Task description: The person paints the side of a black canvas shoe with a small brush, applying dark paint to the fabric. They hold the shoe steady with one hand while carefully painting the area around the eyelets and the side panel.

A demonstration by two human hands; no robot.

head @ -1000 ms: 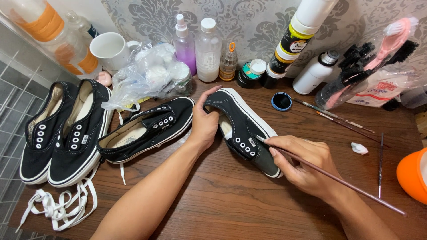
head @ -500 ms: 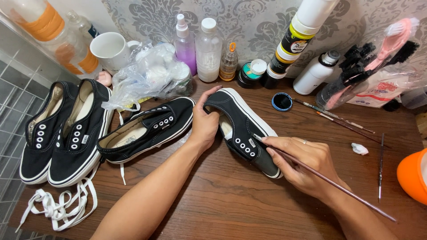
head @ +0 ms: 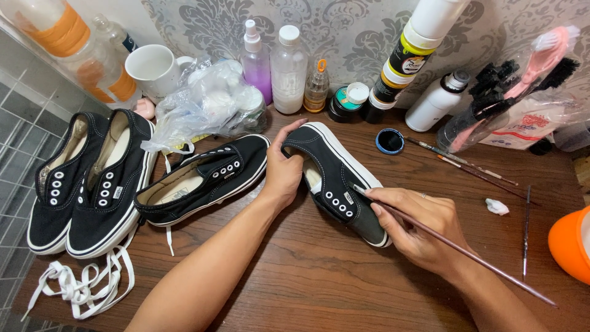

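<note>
A black canvas sneaker (head: 335,178) without laces lies tilted on the wooden table (head: 319,276), white sole toward the wall. My left hand (head: 284,171) grips its heel end, thumb on the upper rim. My right hand (head: 424,230) holds a long thin paintbrush (head: 458,249) like a pencil, with the tip touching the sneaker's side beside the eyelets. A matching black sneaker (head: 203,178) lies just left of my left hand.
Two more black sneakers (head: 86,178) stand at the left above loose white laces (head: 80,286). Along the wall are a white mug (head: 153,69), a plastic bag (head: 209,101), several bottles (head: 289,71), a small open black paint pot (head: 389,141) and a bag of brushes (head: 510,92). Spare brushes (head: 467,163) and an orange container (head: 570,243) lie right.
The brush tip has slid a little along the sneaker's side by the eyelets. My left hand keeps the same grip on the heel.
</note>
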